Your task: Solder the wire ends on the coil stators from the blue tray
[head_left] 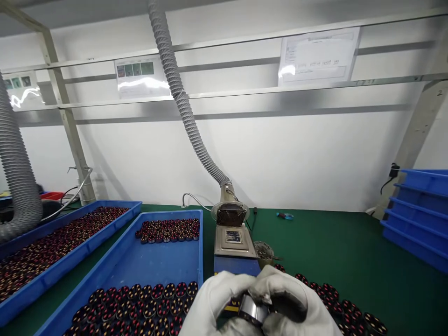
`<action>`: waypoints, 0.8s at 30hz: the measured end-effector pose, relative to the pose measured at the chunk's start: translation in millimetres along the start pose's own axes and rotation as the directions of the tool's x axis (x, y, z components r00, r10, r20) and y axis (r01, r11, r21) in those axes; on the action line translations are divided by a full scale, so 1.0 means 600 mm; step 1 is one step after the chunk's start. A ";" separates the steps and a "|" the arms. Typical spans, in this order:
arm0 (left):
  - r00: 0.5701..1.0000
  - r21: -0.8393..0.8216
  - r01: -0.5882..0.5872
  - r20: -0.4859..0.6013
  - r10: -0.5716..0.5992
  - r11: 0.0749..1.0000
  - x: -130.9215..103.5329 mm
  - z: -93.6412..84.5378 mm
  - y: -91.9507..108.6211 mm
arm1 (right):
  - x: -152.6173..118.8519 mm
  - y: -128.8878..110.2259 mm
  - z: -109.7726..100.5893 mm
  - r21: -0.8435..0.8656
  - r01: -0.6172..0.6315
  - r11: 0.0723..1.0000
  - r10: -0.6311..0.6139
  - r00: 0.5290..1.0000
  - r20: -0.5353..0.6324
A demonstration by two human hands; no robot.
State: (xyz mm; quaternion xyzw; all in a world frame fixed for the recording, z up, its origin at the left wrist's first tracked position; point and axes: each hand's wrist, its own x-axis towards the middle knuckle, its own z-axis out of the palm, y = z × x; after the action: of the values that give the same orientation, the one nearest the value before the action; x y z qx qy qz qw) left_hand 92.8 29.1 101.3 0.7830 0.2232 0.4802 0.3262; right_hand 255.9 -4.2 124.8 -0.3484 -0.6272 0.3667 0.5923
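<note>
Low in the head view, my two white-gloved hands meet in front of me. Between their fingertips is a small round metal part (252,310) with a shiny silver side wall. My left hand (219,305) is closed on its left side, and my right hand (297,301) pinches it from the right; the lower fingers are partly hidden. Just beyond the hands stands a bench unit with a square metal top (235,240), blue below. Similar round parts with black faces and coloured dots (327,291) lie on the green table (336,238) to the right.
A blue tray (154,263) on the left holds rows of round parts; another blue tray (115,217) beyond it is filled with them. A ribbed exhaust hose (189,112) drops to the unit. A small bowl (264,252), blue-handled cutters (284,216) and stacked blue trays (416,219) stand rightward.
</note>
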 end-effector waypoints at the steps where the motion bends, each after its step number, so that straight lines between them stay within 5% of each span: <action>1: 0.999 0.016 -0.046 0.001 0.046 0.999 0.000 -0.001 -0.001 | 0.001 0.001 0.006 -0.007 0.027 1.000 -0.027 0.999 -0.024; 7: 0.949 0.381 -0.271 -0.050 0.312 0.884 0.007 -0.006 -0.010 | 0.012 0.034 0.023 -0.081 0.118 0.990 -0.128 0.984 -0.125; 11: 0.906 0.488 -0.378 0.017 0.424 0.787 0.008 -0.012 -0.009 | 0.019 0.041 0.017 0.312 0.019 0.950 0.044 0.980 -0.193; 14: 0.930 0.384 -0.335 -0.012 0.367 0.861 0.009 -0.014 -0.009 | 0.019 0.023 0.004 0.470 -0.077 0.879 0.180 0.967 -0.178; 18: 0.982 0.132 -0.188 0.002 0.189 0.973 0.008 -0.007 -0.012 | 0.016 0.000 -0.005 0.210 -0.258 0.943 0.242 0.965 0.097; 21: 0.981 0.099 -0.191 0.029 0.189 0.977 0.008 0.000 -0.013 | 0.018 0.009 0.005 0.113 -0.101 0.988 0.088 0.990 0.108; 24: 0.943 0.311 -0.296 -0.057 0.328 0.903 0.007 0.003 -0.011 | 0.017 0.033 0.016 0.086 0.150 0.985 -0.138 0.981 -0.136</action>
State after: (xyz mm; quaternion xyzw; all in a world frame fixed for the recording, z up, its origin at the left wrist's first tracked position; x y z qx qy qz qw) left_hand 95.9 35.8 98.4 0.8217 0.1820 0.5285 0.1109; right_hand 245.5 13.9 112.2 -0.2962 -0.5926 0.3290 0.6729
